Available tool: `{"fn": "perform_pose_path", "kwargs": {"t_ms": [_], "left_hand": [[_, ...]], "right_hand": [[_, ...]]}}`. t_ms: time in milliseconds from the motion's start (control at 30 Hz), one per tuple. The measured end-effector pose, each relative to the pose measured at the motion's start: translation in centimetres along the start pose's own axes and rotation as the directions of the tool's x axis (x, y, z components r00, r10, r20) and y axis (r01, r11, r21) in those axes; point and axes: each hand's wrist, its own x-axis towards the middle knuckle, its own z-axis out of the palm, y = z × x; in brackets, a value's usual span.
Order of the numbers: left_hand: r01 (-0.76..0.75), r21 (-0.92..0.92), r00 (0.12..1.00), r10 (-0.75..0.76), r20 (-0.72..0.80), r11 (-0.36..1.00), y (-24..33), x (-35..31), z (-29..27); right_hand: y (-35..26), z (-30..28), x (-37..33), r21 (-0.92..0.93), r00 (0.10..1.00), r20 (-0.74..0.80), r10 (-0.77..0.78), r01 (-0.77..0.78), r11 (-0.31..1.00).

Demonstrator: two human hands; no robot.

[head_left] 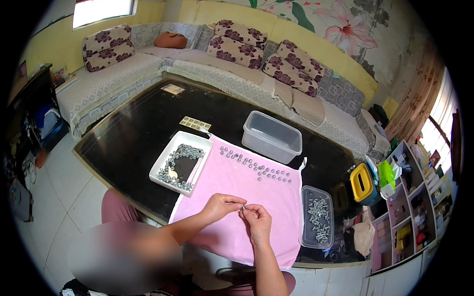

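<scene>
My left hand point(221, 206) and my right hand point(258, 225) meet over a pink cloth point(217, 241). Their fingertips pinch a small metal screw point(243, 207), mostly covered by the fingers; whether a nut sits on it is too small to tell. Beyond my hands, several small silvery metal pieces point(261, 168) stand in uneven rows on the cloth. Left of them, a white tray point(168, 186) holds many round silvery parts point(183, 149) that look like nuts. A clear shallow box point(311, 244) with loose silver screws point(318, 214) lies at the right.
The cloth covers part of a black table point(133, 143). A clear plastic tub point(266, 147) stands at its far side, near a flat patterned card point(195, 123). Right are a yellow-lidded box point(362, 182) and a shelf unit point(405, 197). A sofa point(222, 74) runs behind.
</scene>
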Motion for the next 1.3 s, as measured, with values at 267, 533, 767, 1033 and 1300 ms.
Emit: {"fn": "perform_pose_path", "kwargs": {"t_ms": [267, 533, 767, 1033, 1300], "left_hand": [[-0.038, 0.133, 0.999, 0.035, 0.028, 0.99, -0.17, -0.07, 0.09], [-0.026, -0.032, 0.997, 0.029, 0.076, 0.999, -0.37, 0.04, -0.1], [-0.003, -0.07, 0.996, 0.009, 0.086, 0.998, 0.0, -0.15, -0.13], [-0.014, -0.028, 0.999, 0.015, 0.042, 0.999, -0.03, -0.11, -0.03], [-0.109, 0.114, 0.993, 0.104, 0.048, 0.988, -0.24, -0.13, 0.25]], "right_hand": [[0.0, 0.01, 0.01, -0.029, 1.0, -0.011, 0.006, -0.007, 1.0], [-0.4, 0.05, -0.04, 0.012, 1.0, -0.001, 0.018, -0.018, 1.0], [-0.69, -0.2, 0.0, 0.049, 0.999, -0.017, 0.05, -0.049, 0.998], [-0.52, -0.32, 0.06, 0.023, 0.998, -0.045, 0.034, -0.033, 0.999], [-0.6, -0.2, 0.09, 0.087, 0.997, -0.06, 0.049, -0.044, 0.995]]}}
